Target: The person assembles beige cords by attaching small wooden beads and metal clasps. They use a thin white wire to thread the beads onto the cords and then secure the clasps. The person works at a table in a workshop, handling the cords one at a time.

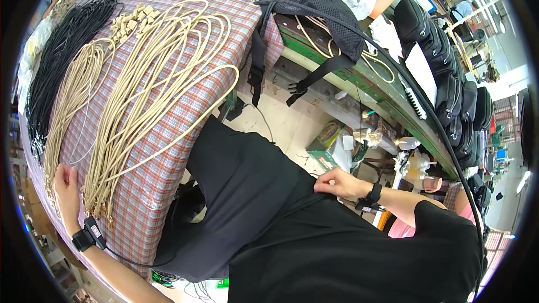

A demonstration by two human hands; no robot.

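Note:
My left hand (67, 191) rests at the left edge of the table, its fingers drawn together beside the lower ends of a beige cord bundle (76, 87). Whatever is between those fingers is hidden. A thin white string (88, 113) loops over the cloth just above them. To the right lies a larger bundle of beige cords (135, 95), looped at the far end and gathered at metal-looking tips. My right hand (340, 183) is at my lap, thumb and fingers closed on a fold of black clothing (309, 193).
A plaid cloth (160, 177) covers the table. Black cords (64, 50) and small beige pieces (135, 21) lie on it. Right of it, a green-edged bench (387, 98) holds a black mesh bag (323, 8) with dangling straps and several black cases (432, 39). A box (328, 143) stands below.

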